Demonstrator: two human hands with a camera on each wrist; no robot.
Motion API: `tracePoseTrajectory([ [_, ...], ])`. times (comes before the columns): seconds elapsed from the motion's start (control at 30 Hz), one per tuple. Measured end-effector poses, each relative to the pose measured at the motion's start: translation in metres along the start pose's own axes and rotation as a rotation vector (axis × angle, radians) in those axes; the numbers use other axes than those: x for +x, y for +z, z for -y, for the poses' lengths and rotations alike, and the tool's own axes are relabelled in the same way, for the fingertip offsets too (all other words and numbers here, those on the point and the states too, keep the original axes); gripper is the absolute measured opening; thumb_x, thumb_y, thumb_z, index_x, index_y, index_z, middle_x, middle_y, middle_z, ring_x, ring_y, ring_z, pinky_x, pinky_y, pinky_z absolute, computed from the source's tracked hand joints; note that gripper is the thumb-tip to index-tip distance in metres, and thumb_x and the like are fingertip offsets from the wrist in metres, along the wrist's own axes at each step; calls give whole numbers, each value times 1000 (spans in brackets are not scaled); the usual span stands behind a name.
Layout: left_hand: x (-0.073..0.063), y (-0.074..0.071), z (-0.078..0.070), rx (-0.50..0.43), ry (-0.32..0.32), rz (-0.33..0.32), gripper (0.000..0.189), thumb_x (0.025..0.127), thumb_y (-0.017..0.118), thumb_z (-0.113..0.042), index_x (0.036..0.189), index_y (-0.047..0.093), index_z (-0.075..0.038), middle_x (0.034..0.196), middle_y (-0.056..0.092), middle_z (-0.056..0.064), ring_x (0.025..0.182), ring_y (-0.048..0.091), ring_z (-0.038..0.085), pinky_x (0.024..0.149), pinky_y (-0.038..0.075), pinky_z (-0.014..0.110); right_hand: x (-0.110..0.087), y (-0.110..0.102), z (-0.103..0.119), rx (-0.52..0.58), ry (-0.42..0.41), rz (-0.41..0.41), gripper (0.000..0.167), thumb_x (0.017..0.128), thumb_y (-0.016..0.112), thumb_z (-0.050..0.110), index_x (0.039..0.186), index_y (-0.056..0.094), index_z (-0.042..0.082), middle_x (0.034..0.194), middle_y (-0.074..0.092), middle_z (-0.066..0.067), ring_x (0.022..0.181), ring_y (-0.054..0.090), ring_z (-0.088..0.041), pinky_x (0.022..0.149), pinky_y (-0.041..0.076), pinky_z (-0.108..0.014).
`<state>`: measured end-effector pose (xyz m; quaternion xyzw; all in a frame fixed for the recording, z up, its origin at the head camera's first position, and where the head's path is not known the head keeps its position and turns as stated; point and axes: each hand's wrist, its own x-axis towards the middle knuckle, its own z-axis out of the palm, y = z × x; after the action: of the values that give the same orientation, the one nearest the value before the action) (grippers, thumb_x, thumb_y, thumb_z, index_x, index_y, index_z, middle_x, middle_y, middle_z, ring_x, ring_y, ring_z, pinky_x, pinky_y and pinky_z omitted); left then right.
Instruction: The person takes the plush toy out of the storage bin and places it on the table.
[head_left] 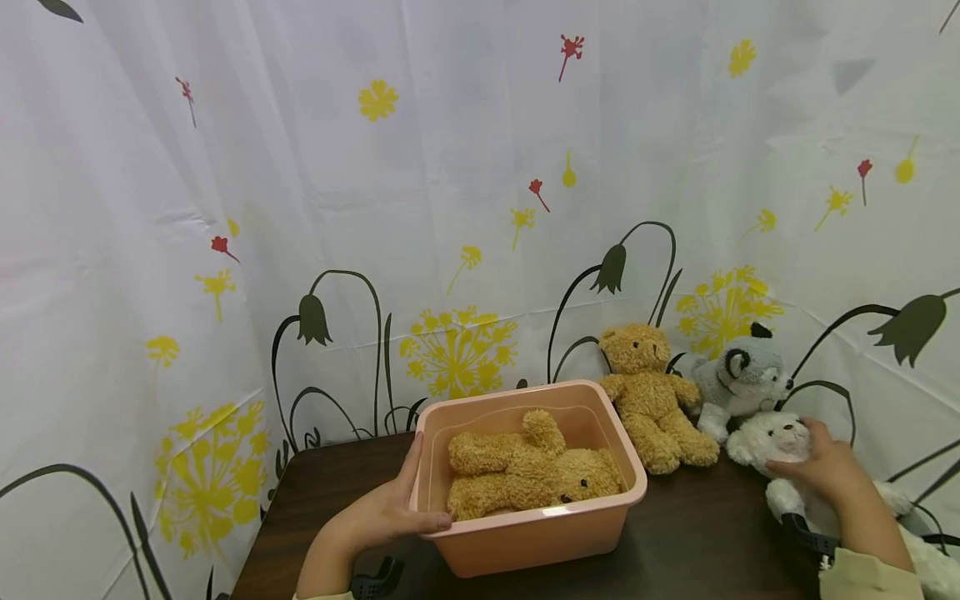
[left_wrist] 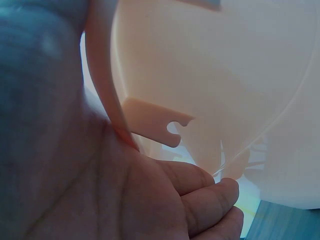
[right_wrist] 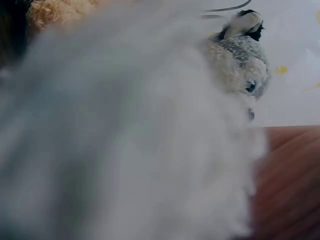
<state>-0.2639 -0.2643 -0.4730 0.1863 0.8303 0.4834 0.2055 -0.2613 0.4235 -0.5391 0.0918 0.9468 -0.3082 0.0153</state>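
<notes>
My left hand (head_left: 378, 517) grips the left end of a pink plastic bin (head_left: 532, 542), thumb over its near corner. In the left wrist view, fingers (left_wrist: 210, 202) curl against the bin's outer wall (left_wrist: 225, 75). Inside the bin a tan teddy bear (head_left: 510, 479) lies on its side, head to the right. At the far right, my right hand (head_left: 828, 475) holds a white plush toy (head_left: 768, 437) near its head; part of the toy is behind the hand and forearm. White fur (right_wrist: 165, 150), blurred, fills most of the right wrist view and hides that hand.
A second tan teddy bear (head_left: 648, 400) sits upright right of the bin. Beside it is a grey-and-white plush dog (head_left: 750, 379), behind the white toy. All stand on a dark wooden table (head_left: 337, 475) against a flower-printed curtain (head_left: 480, 208).
</notes>
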Motion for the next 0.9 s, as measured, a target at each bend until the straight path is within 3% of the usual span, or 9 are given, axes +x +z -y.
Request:
tracePoseTrajectory([
  [0.13,0,0,0,16,-8,-5,143,90,88,-44,170,-30,-29,170,30,40,128,70,35,102,56,38,2,3,-2,-1,8,5,119,99,74,53,160,4,-20,145,17,-66,129,28,-81,102,39,-84],
  [0.37,0,0,1,19,-4,-3,143,90,88,-43,170,-30,-29,170,30,41,129,70,36,102,56,39,-6,-3,7,-75,9,-74,108,100,74,52,155,18,-22,143,24,-65,125,34,-80,101,40,-83],
  [0.63,-2,-1,-1,8,-13,-9,143,90,88,-42,170,-30,-30,170,30,40,125,72,31,101,57,38,-15,-13,21,-66,23,57,111,103,69,54,154,15,-28,147,18,-64,135,23,-80,109,34,-84],
  [0.9,-3,-1,-2,39,-12,-10,141,91,87,-42,171,-29,-28,168,33,41,124,72,30,103,56,41,-25,-29,25,-85,24,54,103,109,55,59,150,20,-29,144,28,-62,130,34,-77,102,43,-79],
])
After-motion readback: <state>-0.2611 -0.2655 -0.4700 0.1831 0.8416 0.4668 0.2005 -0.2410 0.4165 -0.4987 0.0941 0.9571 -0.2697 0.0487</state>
